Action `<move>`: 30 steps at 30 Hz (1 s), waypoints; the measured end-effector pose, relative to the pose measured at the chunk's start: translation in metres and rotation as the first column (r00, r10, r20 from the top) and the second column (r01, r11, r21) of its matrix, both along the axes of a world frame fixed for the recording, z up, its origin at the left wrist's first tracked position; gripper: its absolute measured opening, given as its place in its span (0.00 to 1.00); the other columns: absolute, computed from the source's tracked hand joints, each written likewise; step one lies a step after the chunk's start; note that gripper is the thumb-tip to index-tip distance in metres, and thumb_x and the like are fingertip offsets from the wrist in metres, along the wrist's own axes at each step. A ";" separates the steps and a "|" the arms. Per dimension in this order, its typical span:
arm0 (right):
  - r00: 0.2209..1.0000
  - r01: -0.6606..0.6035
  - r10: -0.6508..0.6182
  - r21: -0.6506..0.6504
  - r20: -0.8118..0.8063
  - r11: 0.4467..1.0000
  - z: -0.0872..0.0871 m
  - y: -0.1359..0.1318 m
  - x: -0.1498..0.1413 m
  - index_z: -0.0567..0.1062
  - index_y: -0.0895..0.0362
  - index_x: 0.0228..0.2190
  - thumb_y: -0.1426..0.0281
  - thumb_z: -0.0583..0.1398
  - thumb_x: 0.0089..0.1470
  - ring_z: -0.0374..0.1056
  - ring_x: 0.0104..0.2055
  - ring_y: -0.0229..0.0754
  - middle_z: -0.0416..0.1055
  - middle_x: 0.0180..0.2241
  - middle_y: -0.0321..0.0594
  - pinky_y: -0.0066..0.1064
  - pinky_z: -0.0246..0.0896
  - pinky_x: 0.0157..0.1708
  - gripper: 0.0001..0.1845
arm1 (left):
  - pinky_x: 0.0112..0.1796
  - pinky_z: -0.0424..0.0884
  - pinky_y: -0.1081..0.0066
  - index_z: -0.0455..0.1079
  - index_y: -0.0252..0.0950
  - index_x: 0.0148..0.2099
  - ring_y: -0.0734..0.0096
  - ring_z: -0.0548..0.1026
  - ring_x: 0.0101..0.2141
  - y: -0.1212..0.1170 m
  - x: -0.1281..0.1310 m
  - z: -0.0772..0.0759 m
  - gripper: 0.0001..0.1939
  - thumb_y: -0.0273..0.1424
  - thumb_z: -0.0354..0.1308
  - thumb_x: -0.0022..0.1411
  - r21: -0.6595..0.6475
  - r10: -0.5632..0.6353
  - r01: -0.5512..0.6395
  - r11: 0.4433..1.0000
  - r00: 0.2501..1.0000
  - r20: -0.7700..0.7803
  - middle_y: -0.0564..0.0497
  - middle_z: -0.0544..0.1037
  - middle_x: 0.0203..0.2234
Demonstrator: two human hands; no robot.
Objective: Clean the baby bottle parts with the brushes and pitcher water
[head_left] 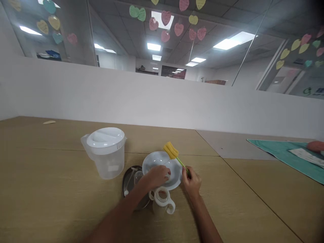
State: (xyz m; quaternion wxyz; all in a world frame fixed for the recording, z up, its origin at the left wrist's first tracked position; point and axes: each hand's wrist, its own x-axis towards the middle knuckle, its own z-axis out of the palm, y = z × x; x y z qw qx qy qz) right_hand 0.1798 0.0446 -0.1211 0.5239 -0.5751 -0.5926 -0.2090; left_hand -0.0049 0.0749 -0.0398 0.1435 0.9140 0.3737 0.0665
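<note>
Lidded pitcher [106, 152] close left of bowl [157, 162]; bare tabletop [240, 202] right.

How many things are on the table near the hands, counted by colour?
White or clear: 3, the jug, bowl and cup
Yellow: 1, the sponge brush
Grey: 1, the metal tray
Total: 5

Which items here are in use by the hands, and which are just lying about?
In use:
left hand resting in the white bowl
right hand gripping the yellow sponge brush by its green handle

Lying about:
lidded plastic pitcher
white handled cup
dark round tray, partly under the bowl
teal mat
wooden table
</note>
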 end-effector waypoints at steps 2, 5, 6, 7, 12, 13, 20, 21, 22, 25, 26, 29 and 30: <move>1.000 0.000 0.000 -0.003 -0.019 1.000 -0.001 0.001 0.000 0.71 0.59 0.25 0.64 0.52 0.56 0.58 0.16 0.33 0.63 0.15 0.33 0.24 0.51 0.21 0.15 | 0.38 0.66 0.67 0.71 0.35 0.38 0.62 0.72 0.37 0.001 0.008 -0.008 0.09 0.29 0.53 0.54 0.020 0.018 -0.018 1.000 1.000 0.015 0.47 0.75 0.35; 0.999 -0.008 0.008 -0.009 -0.049 1.000 -0.001 0.001 0.001 0.71 0.60 0.25 0.63 0.52 0.56 0.58 0.16 0.33 0.64 0.15 0.33 0.23 0.51 0.21 0.15 | 0.34 0.65 0.69 0.70 0.35 0.32 0.64 0.71 0.33 0.004 0.008 -0.008 0.05 0.25 0.54 0.51 0.050 0.041 -0.044 0.998 0.998 0.045 0.49 0.75 0.31; 0.998 -0.015 0.014 -0.011 -0.057 1.000 -0.001 0.001 0.001 0.71 0.60 0.25 0.63 0.52 0.56 0.58 0.17 0.32 0.64 0.15 0.33 0.23 0.51 0.21 0.15 | 0.34 0.65 0.70 0.69 0.35 0.32 0.66 0.71 0.33 0.005 0.005 -0.005 0.06 0.23 0.53 0.51 0.060 0.049 -0.053 0.997 0.997 0.062 0.49 0.75 0.30; 0.997 -0.020 0.019 -0.008 -0.070 1.000 -0.001 0.001 0.001 0.71 0.60 0.25 0.63 0.52 0.56 0.58 0.17 0.32 0.64 0.15 0.33 0.23 0.52 0.21 0.15 | 0.34 0.65 0.70 0.68 0.35 0.32 0.66 0.71 0.33 0.007 0.001 -0.001 0.07 0.22 0.52 0.51 0.071 0.059 -0.065 0.995 0.995 0.081 0.50 0.75 0.30; 0.992 -0.037 0.048 0.089 -0.116 0.995 0.003 -0.003 -0.002 0.71 0.60 0.26 0.65 0.53 0.55 0.55 0.16 0.31 0.61 0.15 0.31 0.22 0.51 0.20 0.13 | 0.39 0.64 0.69 0.66 0.36 0.39 0.67 0.70 0.37 0.013 -0.023 0.031 0.09 0.27 0.52 0.53 0.118 0.145 -0.186 0.976 0.945 0.292 0.50 0.74 0.35; 0.994 -0.064 0.072 0.096 -0.080 0.993 0.004 -0.004 -0.003 0.71 0.60 0.26 0.66 0.53 0.55 0.54 0.16 0.31 0.60 0.14 0.31 0.23 0.50 0.20 0.12 | 0.40 0.64 0.69 0.66 0.36 0.39 0.67 0.70 0.38 0.013 -0.028 0.038 0.09 0.28 0.53 0.54 0.117 0.151 -0.206 0.971 0.919 0.364 0.50 0.74 0.36; 0.997 -0.051 0.053 0.029 -0.063 0.998 0.004 -0.004 -0.009 0.69 0.59 0.22 0.66 0.52 0.55 0.52 0.15 0.30 0.55 0.13 0.29 0.22 0.47 0.18 0.14 | 0.39 0.67 0.73 0.71 0.36 0.39 0.69 0.72 0.39 -0.003 -0.055 0.081 0.13 0.38 0.54 0.57 -0.076 0.091 -0.055 0.996 0.766 0.636 0.51 0.76 0.38; 0.997 -0.047 0.049 0.034 -0.052 0.998 0.004 -0.004 -0.009 0.69 0.59 0.22 0.66 0.52 0.55 0.52 0.15 0.30 0.56 0.13 0.29 0.23 0.47 0.19 0.14 | 0.39 0.67 0.73 0.72 0.36 0.40 0.69 0.73 0.39 -0.005 -0.057 0.084 0.14 0.39 0.53 0.57 -0.078 0.081 -0.040 0.996 0.764 0.640 0.51 0.76 0.38; 0.998 -0.058 0.059 0.042 -0.022 0.997 0.005 -0.005 -0.009 0.69 0.59 0.22 0.67 0.52 0.55 0.53 0.15 0.30 0.56 0.13 0.29 0.23 0.48 0.19 0.14 | 0.39 0.67 0.73 0.72 0.37 0.40 0.69 0.73 0.39 -0.006 -0.058 0.085 0.14 0.39 0.53 0.58 -0.055 0.071 -0.047 0.997 0.770 0.634 0.51 0.76 0.38; 0.984 -0.137 0.130 0.050 0.126 0.989 0.006 -0.005 -0.010 0.70 0.59 0.23 0.68 0.54 0.54 0.54 0.16 0.31 0.57 0.13 0.30 0.24 0.48 0.20 0.11 | 0.42 0.65 0.71 0.72 0.37 0.38 0.68 0.72 0.40 -0.007 -0.061 0.086 0.12 0.37 0.52 0.58 0.119 0.091 -0.179 0.977 0.844 0.528 0.51 0.77 0.37; 0.977 -0.153 0.143 0.053 0.161 0.987 0.006 -0.005 -0.010 0.70 0.59 0.23 0.69 0.55 0.53 0.54 0.16 0.32 0.58 0.13 0.30 0.24 0.48 0.20 0.11 | 0.42 0.64 0.70 0.72 0.36 0.37 0.67 0.72 0.39 -0.006 -0.062 0.085 0.11 0.36 0.52 0.59 0.182 0.124 -0.232 0.956 0.876 0.465 0.51 0.77 0.36; 0.977 -0.141 0.129 0.062 0.169 0.988 0.006 -0.004 -0.012 0.71 0.60 0.24 0.69 0.56 0.53 0.55 0.16 0.32 0.59 0.13 0.31 0.25 0.48 0.21 0.10 | 0.36 0.64 0.69 0.73 0.36 0.35 0.66 0.73 0.34 -0.007 -0.066 0.087 0.12 0.34 0.49 0.60 0.286 0.260 -0.338 0.897 0.925 0.276 0.49 0.78 0.32; 0.981 -0.131 0.120 0.059 0.151 0.990 0.006 -0.004 -0.012 0.71 0.60 0.24 0.68 0.56 0.53 0.55 0.16 0.32 0.59 0.13 0.31 0.24 0.48 0.21 0.10 | 0.33 0.63 0.70 0.73 0.36 0.35 0.66 0.73 0.32 -0.008 -0.069 0.089 0.13 0.34 0.48 0.60 0.294 0.290 -0.351 0.889 0.929 0.231 0.49 0.78 0.30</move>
